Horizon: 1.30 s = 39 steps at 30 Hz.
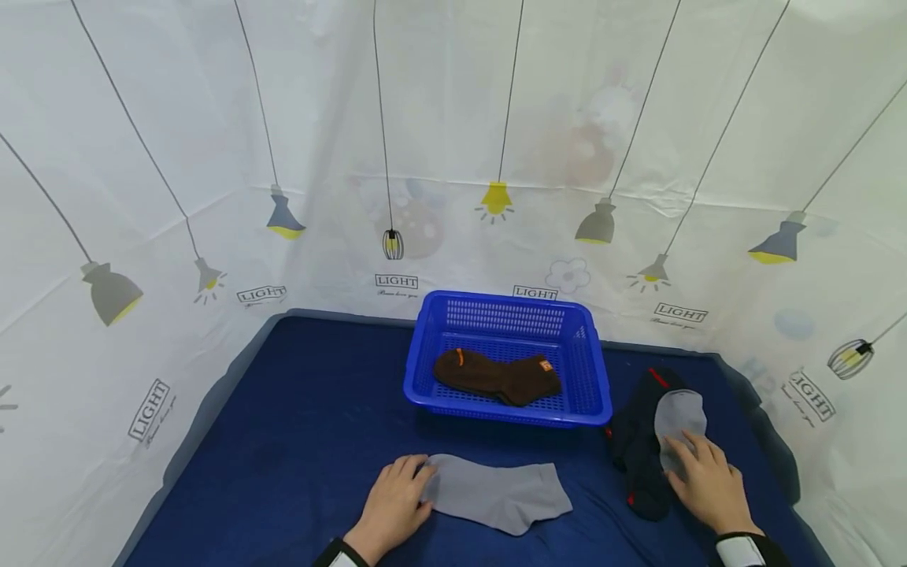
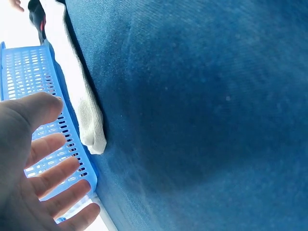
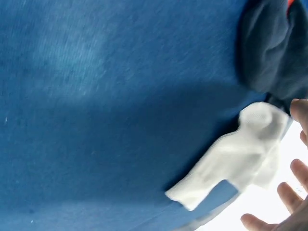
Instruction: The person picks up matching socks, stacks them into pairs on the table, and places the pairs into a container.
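Note:
A grey sock (image 1: 499, 494) lies flat on the dark blue cloth, its toe towards my left hand (image 1: 397, 504). The fingers of that hand hover or rest at the toe; in the left wrist view the left hand (image 2: 19, 130) has spread fingers, apart from the pale sock (image 2: 79, 91). At the right, a second grey sock (image 1: 680, 417) lies partly over black socks (image 1: 638, 441) with red patches. My right hand (image 1: 712, 484) is over its lower end. The right wrist view shows loosely extended fingers (image 3: 288, 197) beside the pale sock (image 3: 240, 149) and black sock (image 3: 269, 53).
Behind the nearer grey sock stands a blue plastic basket (image 1: 420, 354), with brown socks (image 1: 496, 378) lying inside. Dark blue cloth (image 1: 283, 441) covers the table. A white printed sheet (image 1: 453, 142) rises at the back and both sides.

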Tool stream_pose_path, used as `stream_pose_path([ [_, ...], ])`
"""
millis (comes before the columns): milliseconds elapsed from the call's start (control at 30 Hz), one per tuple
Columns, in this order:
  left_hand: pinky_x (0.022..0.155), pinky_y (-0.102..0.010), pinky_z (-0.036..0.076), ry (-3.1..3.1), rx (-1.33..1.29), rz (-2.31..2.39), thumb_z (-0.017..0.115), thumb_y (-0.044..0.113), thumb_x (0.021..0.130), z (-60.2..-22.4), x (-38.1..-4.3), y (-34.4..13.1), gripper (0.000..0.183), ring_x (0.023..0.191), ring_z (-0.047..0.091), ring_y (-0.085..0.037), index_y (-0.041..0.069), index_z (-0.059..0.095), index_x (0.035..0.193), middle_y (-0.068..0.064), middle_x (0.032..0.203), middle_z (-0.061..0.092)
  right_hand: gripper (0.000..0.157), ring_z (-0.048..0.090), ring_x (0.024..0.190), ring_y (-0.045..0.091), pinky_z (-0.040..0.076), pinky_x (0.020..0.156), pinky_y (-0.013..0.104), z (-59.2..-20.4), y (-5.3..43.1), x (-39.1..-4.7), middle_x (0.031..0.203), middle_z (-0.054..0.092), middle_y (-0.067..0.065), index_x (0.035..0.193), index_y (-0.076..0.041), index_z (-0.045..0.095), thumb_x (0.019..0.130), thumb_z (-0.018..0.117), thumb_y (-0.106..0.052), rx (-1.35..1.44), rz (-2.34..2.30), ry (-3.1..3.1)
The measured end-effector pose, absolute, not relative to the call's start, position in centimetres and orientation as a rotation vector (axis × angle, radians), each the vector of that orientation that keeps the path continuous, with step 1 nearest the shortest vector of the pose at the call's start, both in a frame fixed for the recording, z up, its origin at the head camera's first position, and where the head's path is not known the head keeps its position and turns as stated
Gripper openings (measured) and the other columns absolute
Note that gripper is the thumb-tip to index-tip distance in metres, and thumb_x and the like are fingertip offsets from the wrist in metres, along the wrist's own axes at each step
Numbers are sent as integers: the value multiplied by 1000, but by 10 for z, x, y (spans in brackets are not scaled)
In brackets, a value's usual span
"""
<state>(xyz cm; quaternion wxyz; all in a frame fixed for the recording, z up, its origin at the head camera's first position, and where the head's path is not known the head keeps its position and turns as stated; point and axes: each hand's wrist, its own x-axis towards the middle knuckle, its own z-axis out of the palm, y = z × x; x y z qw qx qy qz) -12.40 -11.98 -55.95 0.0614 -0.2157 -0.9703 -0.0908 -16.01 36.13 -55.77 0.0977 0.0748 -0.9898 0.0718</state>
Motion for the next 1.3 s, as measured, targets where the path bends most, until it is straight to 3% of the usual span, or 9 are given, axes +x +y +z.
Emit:
stream_pose_path([
  [167, 88, -44, 43, -2944, -646, -287, 72, 32, 75, -559, -122, -121, 45, 109, 52, -24, 16, 60, 115, -7, 119, 56, 55, 34, 113, 52, 33, 71, 73, -563, 369, -162, 131, 37, 22, 125, -10, 49, 75, 69, -23, 122, 245, -3063],
  [467, 88, -44, 43, -2930, -614, -295, 72, 31, 73, -559, -123, -124, 43, 108, 52, -25, 18, 61, 113, -7, 118, 56, 66, 34, 110, 59, 34, 67, 74, -575, 375, -164, 131, 31, 30, 135, -12, 35, 83, 61, -41, 49, 340, -3228],
  [767, 86, -44, 44, -2894, -613, -319, 73, 30, 72, -560, -123, -126, 44, 107, 53, -25, 17, 61, 112, -8, 118, 56, 49, 40, 100, 59, 38, 61, 68, -579, 376, -168, 116, 43, 27, 124, -10, 46, 81, 64, -28, 33, 360, -3229],
  [1033, 85, -44, 44, -2879, -612, -320, 74, 29, 72, -559, -124, -126, 43, 106, 53, -25, 17, 61, 111, -8, 117, 57, 35, 41, 90, 58, 40, 57, 65, -581, 375, -171, 104, 44, 28, 111, -6, 49, 80, 62, -19, -90, 335, -3205],
  [1300, 86, -44, 43, -2871, -597, -325, 74, 29, 72, -557, -125, -128, 45, 107, 53, -25, 16, 61, 114, -7, 118, 56, 32, 45, 80, 56, 40, 57, 62, -573, 376, -172, 96, 47, 32, 107, 2, 49, 79, 61, -11, -95, 375, -3088],
])
